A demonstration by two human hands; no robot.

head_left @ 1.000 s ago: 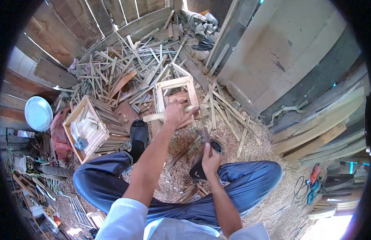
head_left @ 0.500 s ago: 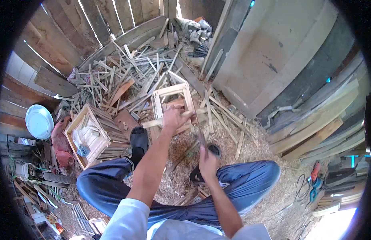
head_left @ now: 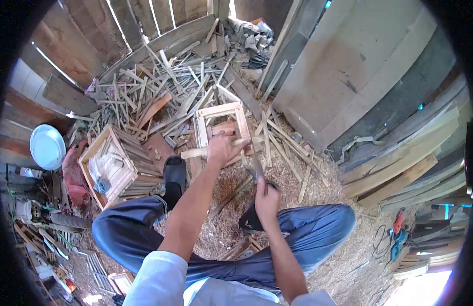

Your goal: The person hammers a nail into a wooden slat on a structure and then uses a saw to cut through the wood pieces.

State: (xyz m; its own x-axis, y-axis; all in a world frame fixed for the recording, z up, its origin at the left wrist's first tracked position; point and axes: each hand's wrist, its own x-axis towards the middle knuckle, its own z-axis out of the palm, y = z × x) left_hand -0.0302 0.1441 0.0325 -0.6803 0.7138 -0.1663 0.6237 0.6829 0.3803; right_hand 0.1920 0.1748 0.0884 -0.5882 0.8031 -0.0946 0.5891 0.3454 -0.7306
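My left hand (head_left: 223, 149) is closed around a pale wooden strip (head_left: 194, 153), which lies across the near side of a small wooden frame (head_left: 240, 122). One end of the strip sticks out on the left, the other past my fingertips on the right. In my right hand (head_left: 267, 203) is a long, narrow, blade-like tool (head_left: 259, 167), pointing away from me towards the strip's right end; its exact kind is hard to make out. Reddish wood (head_left: 223, 127) shows inside the frame. Below my left hand, a darker stick (head_left: 231, 196) rests on the shavings.
A large heap of wooden offcuts (head_left: 160, 92) lies beyond the frame. To the left stand a slatted wooden crate (head_left: 132, 176) holding a plastic bag and a pale blue basin (head_left: 47, 147). Boards (head_left: 394, 168) lean at right, near a corded power tool (head_left: 398, 237). Shavings cover the floor.
The tool in my right hand has shifted and is seen at a different angle, with the hand slightly further right. My left hand keeps its hold on the strip. The view has shifted slightly.
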